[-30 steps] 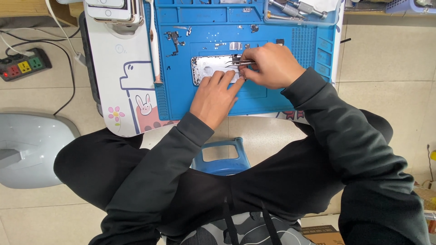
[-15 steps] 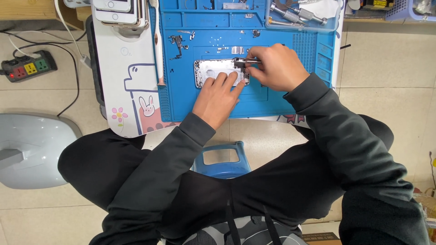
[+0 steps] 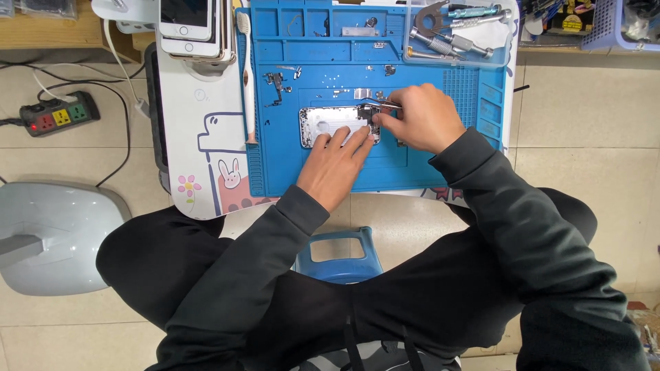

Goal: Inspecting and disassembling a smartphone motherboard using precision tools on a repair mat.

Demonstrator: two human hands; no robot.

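A blue silicone repair mat (image 3: 440, 165) is spread over the low tabletop (image 3: 189, 172), and at its centre an opened phone housing (image 3: 328, 124), silver inside, is laid flat. A clear tray of screwdrivers (image 3: 457, 31) is set at two o'clock from the housing, two white smartphones (image 3: 189, 24) are stacked at ten o'clock, and a white spudger (image 3: 246, 75) is laid along the mat's nine-o'clock edge. The housing is pinned by the left hand (image 3: 337, 165), whose fingertips (image 3: 361, 134) are pressed on its three-o'clock end — nothing is enclosed by them. The grip of the right hand (image 3: 419, 117) is closed on thin metal tweezers (image 3: 381, 104), whose tips are aimed at the dark components at the housing's three-o'clock end; whether a part is pinched there cannot be told. Loose screws and small brackets (image 3: 278, 79) are scattered at eleven o'clock. A slip could well follow if the housing is pressed unevenly — it could skate on the mat, and the tweezers could scratch the board or flick a tiny part away among the mat's compartments.
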